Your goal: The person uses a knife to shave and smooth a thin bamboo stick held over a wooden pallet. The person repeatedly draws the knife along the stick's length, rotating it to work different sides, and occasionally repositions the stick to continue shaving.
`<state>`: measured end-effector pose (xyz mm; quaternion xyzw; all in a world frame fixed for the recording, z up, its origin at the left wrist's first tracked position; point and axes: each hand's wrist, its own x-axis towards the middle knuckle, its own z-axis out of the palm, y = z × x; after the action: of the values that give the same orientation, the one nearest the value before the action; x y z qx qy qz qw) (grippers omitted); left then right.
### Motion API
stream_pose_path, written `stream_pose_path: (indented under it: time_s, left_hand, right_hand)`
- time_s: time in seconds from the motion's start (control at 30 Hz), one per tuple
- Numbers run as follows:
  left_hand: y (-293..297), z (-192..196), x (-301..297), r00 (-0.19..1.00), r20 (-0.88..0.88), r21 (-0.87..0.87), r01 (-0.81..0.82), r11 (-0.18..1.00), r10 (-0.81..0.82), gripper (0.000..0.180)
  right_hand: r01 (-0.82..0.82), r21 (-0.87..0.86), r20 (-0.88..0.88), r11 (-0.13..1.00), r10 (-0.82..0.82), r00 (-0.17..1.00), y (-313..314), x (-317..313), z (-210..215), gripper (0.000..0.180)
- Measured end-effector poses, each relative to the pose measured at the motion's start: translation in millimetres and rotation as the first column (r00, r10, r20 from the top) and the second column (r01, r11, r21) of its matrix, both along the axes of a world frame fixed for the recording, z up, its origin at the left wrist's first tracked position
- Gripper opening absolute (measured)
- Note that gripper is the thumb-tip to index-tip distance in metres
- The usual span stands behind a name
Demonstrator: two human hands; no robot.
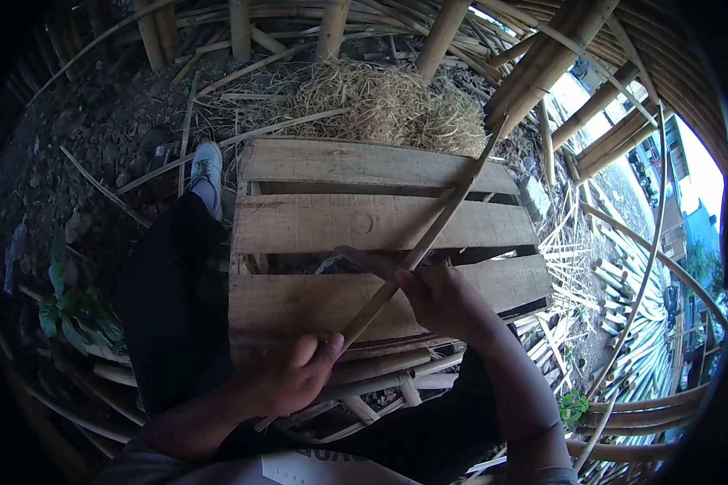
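A long bamboo strip (438, 222) slants over the slatted wooden bench (307, 222), from my lap side up to the far right. My left hand (299, 376) is closed round its near end, thumb on top. In my closed right hand (445, 301) is a knife (366, 261), its handle mostly covered by the fingers. The knife's broad blade points left and crosses the strip just ahead of the fist. Whether the edge bites into the bamboo I cannot tell.
Beyond the bench lies a heap of pale shavings (380, 101). Thick bamboo posts (542, 69) rise at the back and right. Cut bamboo poles (639, 295) are piled on the right. My left shoe (207, 168) rests beside the bench; a leafy plant (73, 307) grows farther left.
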<state>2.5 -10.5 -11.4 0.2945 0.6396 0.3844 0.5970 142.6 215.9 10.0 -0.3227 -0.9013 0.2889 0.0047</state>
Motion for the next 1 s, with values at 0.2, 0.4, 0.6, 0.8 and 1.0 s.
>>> stream_pose_path:
  time_s: [0.2, 0.4, 0.6, 0.8, 1.0]
  left_hand:
    - [0, 4, -1, 0.999, -0.043, -0.071, 0.015, 0.997, -0.018, 0.046]
    - [-12, -5, 8, 0.977, -0.204, 0.168, -0.021, 0.986, 0.055, 0.045]
    - [-4, 0, 1, 0.997, -0.075, 0.005, -0.021, 1.0, 0.021, 0.045]
    - [-2, -5, 3, 0.996, -0.088, -0.017, -0.017, 1.0, 0.016, 0.047]
    - [-5, -1, 5, 0.995, 0.081, -0.094, -0.058, 0.994, 0.065, 0.047]
  right_hand:
    - [0.0, 0.082, -0.128, 0.997, 0.011, 0.992, 6, 3, -6, 0.043]
    - [0.102, 0.191, -0.152, 0.976, -0.073, 0.986, 49, 9, -24, 0.046]
    - [0.072, 0.134, -0.125, 0.988, -0.055, 0.991, 7, 1, -10, 0.039]
    - [0.085, 0.275, -0.185, 0.958, -0.034, 0.982, -6, 0, -21, 0.05]
    - [0.261, 0.399, -0.083, 0.879, -0.249, 0.965, 43, -3, -14, 0.054]
